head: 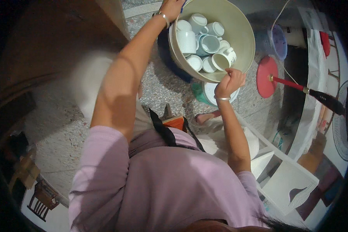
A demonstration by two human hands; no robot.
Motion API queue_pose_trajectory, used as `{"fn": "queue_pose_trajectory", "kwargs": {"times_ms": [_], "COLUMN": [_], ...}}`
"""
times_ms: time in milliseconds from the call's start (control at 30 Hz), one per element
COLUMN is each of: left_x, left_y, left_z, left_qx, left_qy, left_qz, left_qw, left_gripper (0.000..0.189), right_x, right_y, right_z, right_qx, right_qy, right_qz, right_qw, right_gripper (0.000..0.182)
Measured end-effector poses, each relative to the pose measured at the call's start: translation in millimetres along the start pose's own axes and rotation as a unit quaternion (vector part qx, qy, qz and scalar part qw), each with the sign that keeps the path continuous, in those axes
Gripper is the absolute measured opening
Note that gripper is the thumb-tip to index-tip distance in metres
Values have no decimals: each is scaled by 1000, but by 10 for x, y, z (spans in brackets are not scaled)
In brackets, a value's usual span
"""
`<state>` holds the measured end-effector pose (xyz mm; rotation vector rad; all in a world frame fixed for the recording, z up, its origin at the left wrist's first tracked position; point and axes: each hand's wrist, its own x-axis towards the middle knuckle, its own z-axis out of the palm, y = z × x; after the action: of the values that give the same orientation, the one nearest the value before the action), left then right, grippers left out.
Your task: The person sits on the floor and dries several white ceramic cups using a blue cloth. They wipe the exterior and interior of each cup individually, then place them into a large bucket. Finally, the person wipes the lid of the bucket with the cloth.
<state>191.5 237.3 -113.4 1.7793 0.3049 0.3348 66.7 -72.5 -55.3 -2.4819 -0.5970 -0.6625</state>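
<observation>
A deep cream tub (246, 37) tilts before me, with several white and pale-blue mugs (210, 44) heaped inside. Some mugs lie on their sides, and others show their bases. My left hand (174, 10) is on the far left part of the rim, partly cut off by the top edge of the picture; a bit of blue shows beside its fingers. At the near right rim, my right hand (232, 81) has its fingers curled over the edge, close to a white mug with dark marks (224, 59).
Under the tub are a dark blue object (166, 55) and a white round lid (210, 90). To the right stand a pedestal fan's red base (266, 76), a blue-purple bucket (279, 42) and a white plastic chair (290, 177). A brown panel (61, 26) rises at the left.
</observation>
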Motion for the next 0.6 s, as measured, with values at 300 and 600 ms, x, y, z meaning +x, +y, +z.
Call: {"fn": "queue_pose_trajectory", "kwargs": {"times_ms": [300,600], "left_x": [-29,-1079], "left_y": [115,172], "left_z": [118,140], "left_qx": [-212,-151], "left_qy": [-10,209], "left_qz": [-100,-148], "left_qw": [972,955], "left_gripper": [48,52], "right_x": [16,-1], "right_y": [-14,2], "right_z": [5,95], "right_qx": [12,4], "right_qy": [15,56], "right_qz": [0,-7], "right_qw": [1000,998], "right_gripper": [15,14]}}
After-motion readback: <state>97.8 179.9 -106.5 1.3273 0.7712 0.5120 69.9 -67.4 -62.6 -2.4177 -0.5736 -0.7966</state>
